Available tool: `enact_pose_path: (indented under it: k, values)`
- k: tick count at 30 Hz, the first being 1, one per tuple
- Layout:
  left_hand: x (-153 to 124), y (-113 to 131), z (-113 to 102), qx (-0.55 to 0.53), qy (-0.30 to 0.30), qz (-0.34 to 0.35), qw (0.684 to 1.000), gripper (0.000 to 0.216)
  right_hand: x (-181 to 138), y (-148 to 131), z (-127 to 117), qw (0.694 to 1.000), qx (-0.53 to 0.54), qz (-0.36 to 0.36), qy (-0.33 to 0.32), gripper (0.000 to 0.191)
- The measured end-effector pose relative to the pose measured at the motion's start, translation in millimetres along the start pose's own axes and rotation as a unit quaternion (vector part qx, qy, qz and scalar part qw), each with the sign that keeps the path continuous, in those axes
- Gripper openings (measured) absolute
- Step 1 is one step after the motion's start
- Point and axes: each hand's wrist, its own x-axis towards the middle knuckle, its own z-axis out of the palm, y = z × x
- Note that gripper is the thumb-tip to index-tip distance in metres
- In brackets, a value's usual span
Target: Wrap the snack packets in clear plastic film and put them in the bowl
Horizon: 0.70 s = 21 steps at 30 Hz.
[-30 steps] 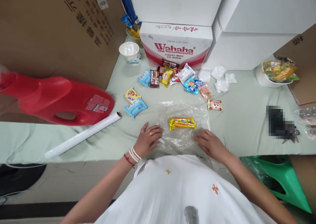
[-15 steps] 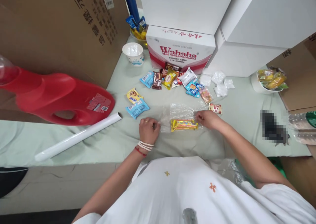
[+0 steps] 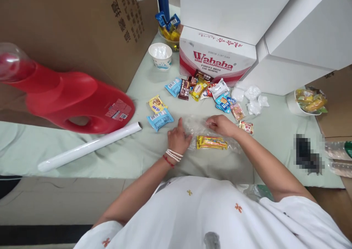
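Observation:
A clear plastic bag (image 3: 191,123) lies flat on the cloth-covered table in front of me. Yellow-wrapped snack sticks (image 3: 211,142) lie side by side at the bag, seemingly inside it. At the bag's left edge is my left hand (image 3: 177,138), index finger stretched forward and thumb apart. My right hand (image 3: 222,125) pinches the upper part of the bag, above the sticks. Just beyond the right wrist sits a small red-and-cream packet (image 3: 246,127). A blue packet (image 3: 160,119) and a yellow cookie packet (image 3: 157,104) lie beyond my left hand.
Assorted snack packets (image 3: 199,90) and crumpled clear plastic pieces (image 3: 253,93) lie before the Wahaba carton (image 3: 217,55). A paper cup (image 3: 161,60) and snack tub (image 3: 298,106) flank them. At left are a red detergent bottle (image 3: 74,99) and white tube (image 3: 90,146).
My left hand has uncurled, its index finger now extended. My right hand has shifted from the bag's right end to its upper part. The camera view has moved slightly.

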Motion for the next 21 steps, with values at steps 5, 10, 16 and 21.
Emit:
enact_pose_path:
  k: [5, 10, 16, 21]
  values:
    - [3.9, -4.8, 3.4, 0.006, -0.027, 0.024, 0.999, 0.035, -59.6, -25.3, 20.6, 0.994, -0.061, -0.087, -0.015, 0.042]
    - [0.4, -21.3, -11.2, -0.122, -0.017, 0.072, 0.990, 0.026, -87.4, -31.4, 56.4, 0.996, -0.060, -0.065, -0.007, 0.049]
    - [-3.5, -9.4, -33.8, -0.280, -0.053, 0.063, 0.956, 0.025, -85.6, -30.4, 66.6, 0.997, -0.011, -0.059, 0.049, 0.045]
    - [2.2, 45.9, -14.7, -0.266, -0.119, 0.045, 0.955, 0.028, -81.7, -34.7, 81.5, 0.994, -0.005, -0.067, 0.082, 0.041]
